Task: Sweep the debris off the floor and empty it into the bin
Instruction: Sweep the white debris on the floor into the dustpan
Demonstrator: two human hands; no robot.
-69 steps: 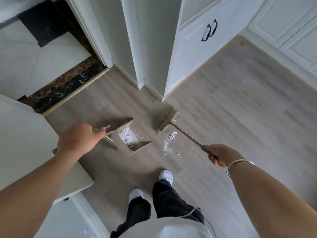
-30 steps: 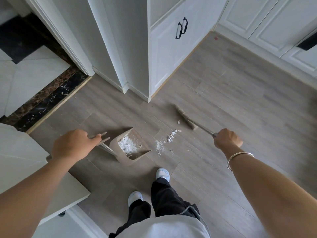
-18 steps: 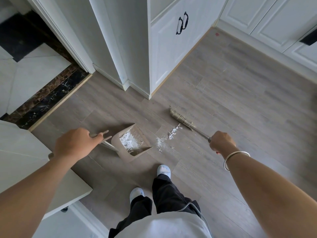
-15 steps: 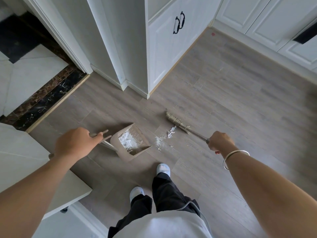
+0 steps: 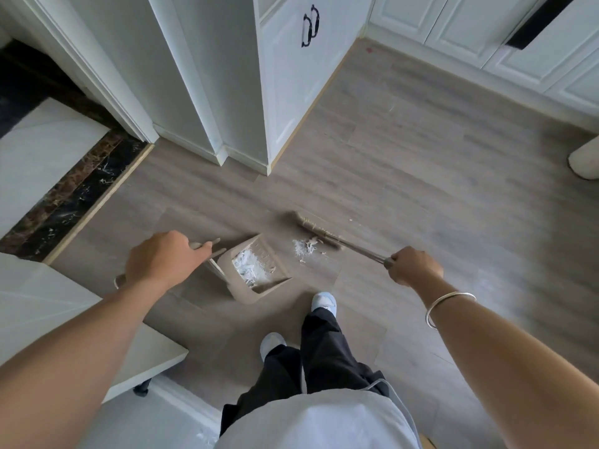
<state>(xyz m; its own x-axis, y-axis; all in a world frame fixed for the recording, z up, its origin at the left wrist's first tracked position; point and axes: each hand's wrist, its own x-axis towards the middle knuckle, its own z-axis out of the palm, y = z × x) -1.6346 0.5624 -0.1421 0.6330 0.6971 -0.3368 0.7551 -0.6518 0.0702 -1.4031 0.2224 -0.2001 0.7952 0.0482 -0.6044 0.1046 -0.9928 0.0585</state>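
A beige dustpan rests on the grey wood floor with white shredded debris inside it. My left hand is closed around the dustpan's long handle. My right hand grips the handle of a beige broom, whose head lies low on the floor just right of the pan. A small pile of white scraps and dust lies on the floor between the broom head and the pan's mouth. No bin is in view.
White cabinets and a door frame stand ahead, more cabinets at the back right. A white ledge juts out at my left. My feet are just behind the pan. A pale rounded object sits at the right edge.
The broom head has swept left and toward the dustpan, pushing the loose white pile closer to the pan's mouth. The dustpan and my left hand have stayed in place.
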